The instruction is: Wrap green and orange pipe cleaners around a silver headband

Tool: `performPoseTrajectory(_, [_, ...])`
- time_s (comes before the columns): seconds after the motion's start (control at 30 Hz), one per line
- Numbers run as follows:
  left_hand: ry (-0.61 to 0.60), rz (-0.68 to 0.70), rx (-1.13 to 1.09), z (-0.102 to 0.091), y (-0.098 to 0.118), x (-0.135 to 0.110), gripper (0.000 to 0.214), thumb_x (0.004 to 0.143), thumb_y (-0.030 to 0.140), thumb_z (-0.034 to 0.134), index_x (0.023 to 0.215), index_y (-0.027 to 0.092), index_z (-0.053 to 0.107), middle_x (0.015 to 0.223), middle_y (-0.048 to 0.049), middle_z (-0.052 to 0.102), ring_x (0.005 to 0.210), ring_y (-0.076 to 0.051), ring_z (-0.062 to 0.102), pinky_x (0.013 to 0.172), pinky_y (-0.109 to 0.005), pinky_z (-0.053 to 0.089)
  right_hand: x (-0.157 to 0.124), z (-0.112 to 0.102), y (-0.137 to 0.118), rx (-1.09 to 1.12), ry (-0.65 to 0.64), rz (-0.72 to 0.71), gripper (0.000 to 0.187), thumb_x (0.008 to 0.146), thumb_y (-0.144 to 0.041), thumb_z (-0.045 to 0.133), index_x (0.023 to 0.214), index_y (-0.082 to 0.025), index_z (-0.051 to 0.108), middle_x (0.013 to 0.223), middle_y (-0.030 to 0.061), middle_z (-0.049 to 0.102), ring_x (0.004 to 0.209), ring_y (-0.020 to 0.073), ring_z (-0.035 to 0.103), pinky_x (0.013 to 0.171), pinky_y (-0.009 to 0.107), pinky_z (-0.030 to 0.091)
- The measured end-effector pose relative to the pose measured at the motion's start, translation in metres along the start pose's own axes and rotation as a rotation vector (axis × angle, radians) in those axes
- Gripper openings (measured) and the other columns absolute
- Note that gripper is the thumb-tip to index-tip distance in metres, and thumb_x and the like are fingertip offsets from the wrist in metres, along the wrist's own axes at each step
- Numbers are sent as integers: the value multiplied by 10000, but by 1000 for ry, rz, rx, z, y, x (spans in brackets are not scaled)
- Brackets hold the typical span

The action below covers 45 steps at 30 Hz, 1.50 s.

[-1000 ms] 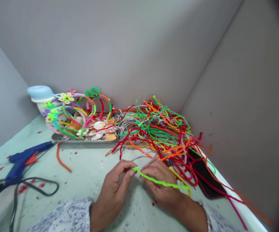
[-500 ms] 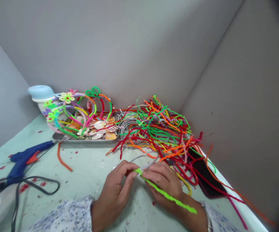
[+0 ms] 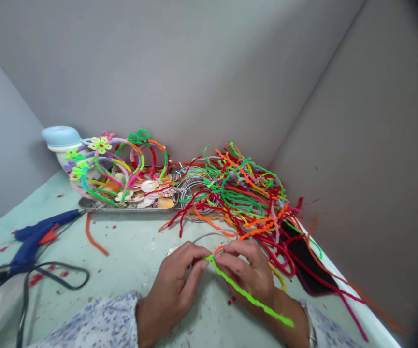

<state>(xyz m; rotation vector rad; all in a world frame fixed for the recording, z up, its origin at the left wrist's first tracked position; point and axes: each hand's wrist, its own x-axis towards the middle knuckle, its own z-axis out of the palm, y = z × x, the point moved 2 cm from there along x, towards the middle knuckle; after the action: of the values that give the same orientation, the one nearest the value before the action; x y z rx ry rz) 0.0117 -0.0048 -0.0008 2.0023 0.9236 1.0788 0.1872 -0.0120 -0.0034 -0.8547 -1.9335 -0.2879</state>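
Observation:
A bright green pipe cleaner (image 3: pixel 254 297) runs from between my hands down to the right, across the front of my right hand. My left hand (image 3: pixel 178 280) pinches its upper end between thumb and forefinger. My right hand (image 3: pixel 250 273) is closed, its fingertips at the pipe cleaner close beside the left ones. A thin grey hoop (image 3: pixel 212 233) curves behind both hands; its ends are hidden by the fingers. A short orange piece (image 3: pixel 219 249) shows at the right fingertips; I cannot tell whether it is held.
A tangled pile of colored pipe cleaners (image 3: pixel 245 188) lies beyond my hands, beside coiled wire (image 3: pixel 194 191). Decorated headbands (image 3: pixel 120 142) stand over a metal tray (image 3: pixel 132 210) of shells. On the left are a blue glue gun (image 3: pixel 36 237) and its cord; a dark phone (image 3: pixel 308 266) lies right.
My right fingertips have lifted and shifted slightly on the green pipe cleaner, and an orange piece now shows beside them. The pipe cleaner's free end has dropped a little. My left hand keeps its pinch.

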Motion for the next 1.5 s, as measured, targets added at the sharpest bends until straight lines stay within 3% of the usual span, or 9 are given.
performPoseTrajectory(0.3, [32, 57, 110, 1, -3, 0, 239, 929, 145, 474, 1140, 210, 566, 898, -40, 628, 831, -161, 586, 750, -275, 459, 2, -1, 1, -6, -9, -17, 148, 869, -179, 618, 997, -234, 668, 849, 34, 656, 712, 156, 600, 642, 287, 456])
performPoseTrajectory(0.47, [-25, 59, 86, 1, -2, 0, 219, 941, 137, 449, 1076, 206, 607, 853, -36, 623, 794, -156, 581, 711, -267, 450, 1, -1, 0, -6, -10, -17, 129, 866, -176, 625, 983, -215, 660, 842, 40, 657, 725, 160, 608, 653, 291, 464])
performPoseTrajectory(0.7, [-33, 68, 100, 0, -3, 0, 221, 934, 128, 454, 1064, 197, 618, 872, -58, 635, 819, -177, 583, 725, -293, 450, -2, 1, -1, 10, -52, 61, 153, 843, -174, 659, 986, -229, 646, 830, 35, 669, 724, 164, 602, 664, 304, 456])
performPoseTrajectory(1.0, [-18, 151, 181, -2, 1, 2, 258, 914, 94, 472, 1081, 207, 632, 878, -55, 669, 812, -181, 588, 723, -298, 450, 3, 0, -2, 34, -27, 27, 82, 874, -170, 615, 937, -216, 639, 797, 28, 680, 696, 162, 618, 631, 293, 451])
performPoseTrajectory(1.5, [-24, 200, 296, -2, -9, 3, 238, 911, 88, 460, 1034, 187, 638, 877, -70, 663, 826, -200, 572, 742, -332, 445, -5, 9, 2, 150, -127, 198, 142, 869, -130, 583, 956, -221, 648, 873, 45, 648, 792, 184, 617, 706, 338, 511])
